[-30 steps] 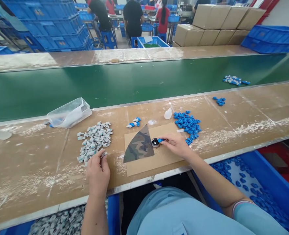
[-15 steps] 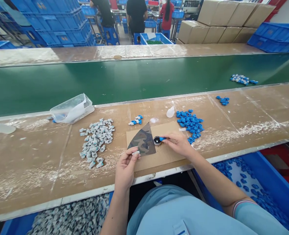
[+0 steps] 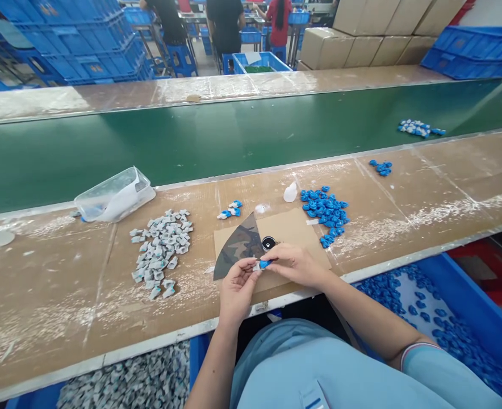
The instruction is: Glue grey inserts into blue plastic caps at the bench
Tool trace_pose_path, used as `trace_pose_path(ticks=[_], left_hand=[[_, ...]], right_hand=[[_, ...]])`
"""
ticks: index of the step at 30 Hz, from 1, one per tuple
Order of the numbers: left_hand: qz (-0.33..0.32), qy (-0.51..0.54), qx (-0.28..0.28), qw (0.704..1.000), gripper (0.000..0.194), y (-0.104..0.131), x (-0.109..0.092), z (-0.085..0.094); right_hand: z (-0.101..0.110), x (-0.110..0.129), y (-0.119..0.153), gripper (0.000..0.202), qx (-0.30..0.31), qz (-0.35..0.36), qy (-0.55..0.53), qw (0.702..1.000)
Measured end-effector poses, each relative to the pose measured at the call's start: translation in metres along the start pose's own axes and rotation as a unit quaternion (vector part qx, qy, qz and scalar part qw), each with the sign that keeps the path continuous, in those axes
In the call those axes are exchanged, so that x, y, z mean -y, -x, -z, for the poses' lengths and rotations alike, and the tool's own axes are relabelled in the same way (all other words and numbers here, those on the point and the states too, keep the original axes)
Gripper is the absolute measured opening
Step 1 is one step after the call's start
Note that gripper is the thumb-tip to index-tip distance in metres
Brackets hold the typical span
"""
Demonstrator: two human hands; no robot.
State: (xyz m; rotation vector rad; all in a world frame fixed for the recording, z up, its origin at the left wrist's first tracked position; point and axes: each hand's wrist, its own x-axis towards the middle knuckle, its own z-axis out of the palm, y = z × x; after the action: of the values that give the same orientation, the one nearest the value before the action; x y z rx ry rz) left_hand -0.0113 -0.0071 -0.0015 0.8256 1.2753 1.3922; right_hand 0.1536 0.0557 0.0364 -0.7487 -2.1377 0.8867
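Between the fingertips of my left hand is a small grey-white plastic piece. My right hand pinches a small blue plastic piece, which meets the grey-white one end to end. Whether the two are joined, I cannot tell. Just behind my fingers stands a small round black dish on a cardboard sheet. A dark camouflage-patterned fan-shaped sheet lies left of the dish. A pile of grey-white pieces spreads to the left, and a pile of blue pieces to the right.
Behind the cardboard are a few blue-and-white pieces and a white squeeze bottle. A clear plastic box sits at the left by the green conveyor belt. Blue bins flank my lap. People work beyond the belt.
My hands have come together in front of the dish. The blue piece has moved left and toward me from the dish's edge to meet the grey-white piece, which has shifted right.
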Motion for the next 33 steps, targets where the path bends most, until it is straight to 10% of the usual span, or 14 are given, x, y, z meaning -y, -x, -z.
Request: trace_pose_path(ticks=[18,26,33], left_hand=[[-0.01,-0.064,0.006,0.998,0.024,-0.001,-0.013,-0.007],[-0.039,-0.135,-0.107,0.984,0.033,-0.062,-0.037,0.015],[-0.043,-0.14,-0.12,0.982,0.026,-0.107,-0.036,0.011]], right_hand=[[-0.007,-0.012,0.011,0.021,-0.003,-0.028,-0.015,0.999],[0.065,-0.029,0.048,0.015,-0.154,-0.164,0.229,0.947],[0.089,-0.042,0.07,0.028,-0.028,-0.192,0.282,0.94]])
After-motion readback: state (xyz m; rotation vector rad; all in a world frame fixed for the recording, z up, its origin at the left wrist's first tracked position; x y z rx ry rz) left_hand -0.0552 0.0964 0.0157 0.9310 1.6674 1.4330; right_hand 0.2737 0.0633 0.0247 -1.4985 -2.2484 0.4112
